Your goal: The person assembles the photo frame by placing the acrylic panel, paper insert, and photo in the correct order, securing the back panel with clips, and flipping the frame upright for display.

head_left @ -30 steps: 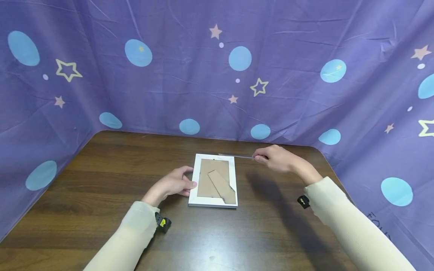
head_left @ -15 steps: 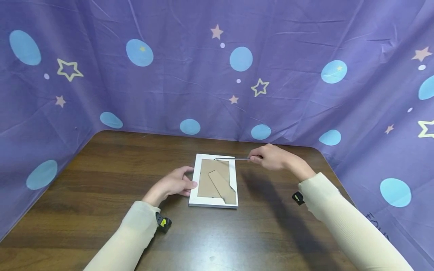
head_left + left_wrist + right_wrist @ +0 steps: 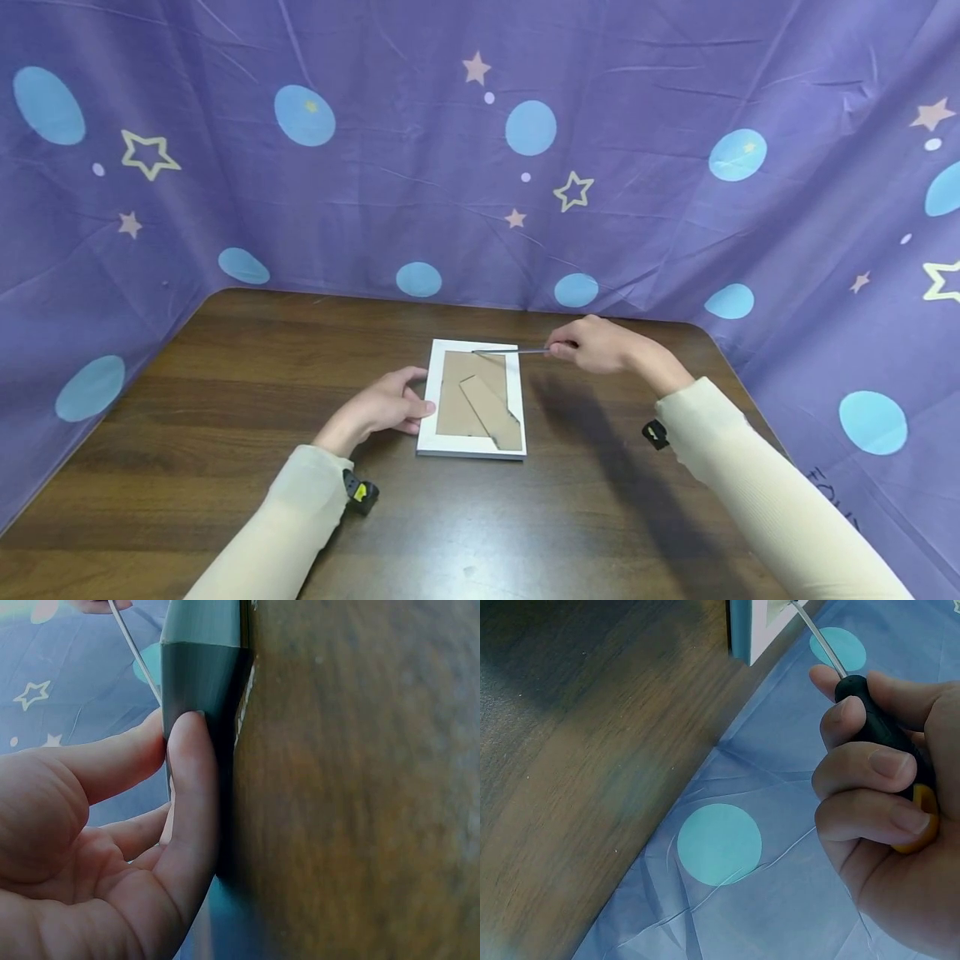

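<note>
A white picture frame (image 3: 434, 383) lies back up on the table, its brown backing board (image 3: 454, 400) and slanted stand flap (image 3: 491, 412) showing. My left hand (image 3: 380, 403) pinches the frame's left edge, the thumb over the border. In the left wrist view, my left hand (image 3: 127, 847) has its fingers against the frame's side (image 3: 202, 675). With curled fingers my right hand (image 3: 596, 343) grips a screwdriver (image 3: 521, 351). Its black and yellow handle (image 3: 881, 724) shows in the right wrist view. The screwdriver's tip is at the backing board's far edge; whether it touches is too small to tell.
The brown wooden table (image 3: 225, 433) extends around the frame on all sides. A purple curtain (image 3: 450, 208) with blue dots and stars hangs behind the table and along both sides. Each wrist carries a small black camera (image 3: 362, 493).
My right hand has moved slightly left, bringing the screwdriver's tip from beyond the frame's far edge onto the top of the backing board. The left hand and the frame stay put.
</note>
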{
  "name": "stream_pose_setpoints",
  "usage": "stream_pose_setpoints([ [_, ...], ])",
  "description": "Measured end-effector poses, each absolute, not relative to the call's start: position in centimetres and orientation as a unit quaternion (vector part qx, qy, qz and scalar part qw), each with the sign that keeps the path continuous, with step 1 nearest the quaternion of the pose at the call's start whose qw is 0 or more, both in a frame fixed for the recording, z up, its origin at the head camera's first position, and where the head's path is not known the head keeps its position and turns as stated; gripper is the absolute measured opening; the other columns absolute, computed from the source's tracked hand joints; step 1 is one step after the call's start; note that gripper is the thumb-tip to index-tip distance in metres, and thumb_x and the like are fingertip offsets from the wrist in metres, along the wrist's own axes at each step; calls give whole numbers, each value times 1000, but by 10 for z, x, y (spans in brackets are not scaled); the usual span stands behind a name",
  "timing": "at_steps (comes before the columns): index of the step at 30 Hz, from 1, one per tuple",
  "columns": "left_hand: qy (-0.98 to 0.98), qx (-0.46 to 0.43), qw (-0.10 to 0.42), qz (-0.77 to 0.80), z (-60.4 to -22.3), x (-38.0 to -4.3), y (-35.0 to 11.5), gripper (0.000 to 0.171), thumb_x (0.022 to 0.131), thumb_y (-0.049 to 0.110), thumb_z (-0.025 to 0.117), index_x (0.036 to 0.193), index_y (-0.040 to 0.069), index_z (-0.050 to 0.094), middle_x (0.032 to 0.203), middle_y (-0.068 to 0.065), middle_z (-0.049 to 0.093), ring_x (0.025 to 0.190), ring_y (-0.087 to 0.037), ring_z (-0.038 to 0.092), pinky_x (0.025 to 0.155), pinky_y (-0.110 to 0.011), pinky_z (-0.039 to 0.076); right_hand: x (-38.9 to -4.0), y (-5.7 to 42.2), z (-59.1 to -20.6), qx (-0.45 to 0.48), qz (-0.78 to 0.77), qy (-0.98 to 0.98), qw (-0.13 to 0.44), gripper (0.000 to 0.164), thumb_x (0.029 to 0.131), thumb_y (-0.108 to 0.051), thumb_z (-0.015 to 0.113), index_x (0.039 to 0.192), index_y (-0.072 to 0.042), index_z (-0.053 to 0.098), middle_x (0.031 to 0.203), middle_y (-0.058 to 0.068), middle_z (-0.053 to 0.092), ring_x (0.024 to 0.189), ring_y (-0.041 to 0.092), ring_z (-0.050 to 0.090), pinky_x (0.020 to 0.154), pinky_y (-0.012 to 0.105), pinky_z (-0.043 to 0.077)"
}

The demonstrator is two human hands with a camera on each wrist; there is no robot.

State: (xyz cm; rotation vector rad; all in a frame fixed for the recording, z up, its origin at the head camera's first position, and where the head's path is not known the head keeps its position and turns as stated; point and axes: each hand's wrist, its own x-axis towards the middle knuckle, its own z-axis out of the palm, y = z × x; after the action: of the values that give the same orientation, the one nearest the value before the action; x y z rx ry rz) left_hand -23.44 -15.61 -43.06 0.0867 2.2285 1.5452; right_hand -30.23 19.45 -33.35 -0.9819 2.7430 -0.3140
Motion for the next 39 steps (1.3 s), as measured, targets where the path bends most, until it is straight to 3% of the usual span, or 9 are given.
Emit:
stream_pose_setpoints([
  [12,802,33,213,557,-432,-236,-153,72,100,3,72,161,-4,34,101,-20,65,76,-21,68,73,-34,67,-301,200,-333,-332,-109,930,109,25,111,-22,55,121,-16,78,116,0,78,114,22,71,102,49,57],
  [39,806,30,213,551,-430,-234,-156,74,100,5,72,161,-4,33,101,-19,64,78,-22,67,76,-36,68,-303,195,-331,-331,-113,930,112,26,111,-22,56,120,-14,79,113,-1,78,112,21,71,102,49,57],
])
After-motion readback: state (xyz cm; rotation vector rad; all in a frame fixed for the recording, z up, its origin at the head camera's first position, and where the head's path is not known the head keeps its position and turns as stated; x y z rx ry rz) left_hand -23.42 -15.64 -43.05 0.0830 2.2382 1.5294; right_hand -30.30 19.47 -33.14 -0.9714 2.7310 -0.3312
